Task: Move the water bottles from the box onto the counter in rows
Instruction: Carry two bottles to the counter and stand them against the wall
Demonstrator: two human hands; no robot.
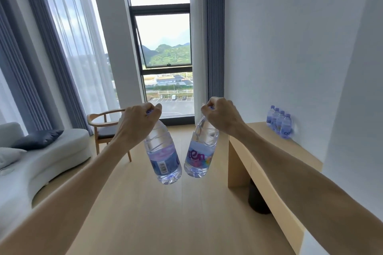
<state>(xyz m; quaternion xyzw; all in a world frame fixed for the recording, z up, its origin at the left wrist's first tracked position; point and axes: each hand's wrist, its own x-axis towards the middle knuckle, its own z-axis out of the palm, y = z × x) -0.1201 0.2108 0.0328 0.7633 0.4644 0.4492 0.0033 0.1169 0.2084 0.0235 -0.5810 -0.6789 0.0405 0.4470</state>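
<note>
My left hand (138, 119) grips the cap end of a clear water bottle (163, 155) with a purple label and a barcode; the bottle hangs down over the floor. My right hand (220, 115) grips the cap of a second water bottle (200, 151) with a purple and white label. The two bottles hang side by side, their bases close together, left of the counter. On the pale wooden counter (275, 151) along the right wall, a row of several bottles (279, 121) stands upright against the wall at the far end. The box is out of view.
A dark round bin (259, 198) sits under the counter. A wooden armchair (105, 128) and a white sofa (41, 161) with cushions stand on the left. A tall window (165, 56) with blue curtains fills the far wall. Pale wood floor (165, 213) lies below the bottles.
</note>
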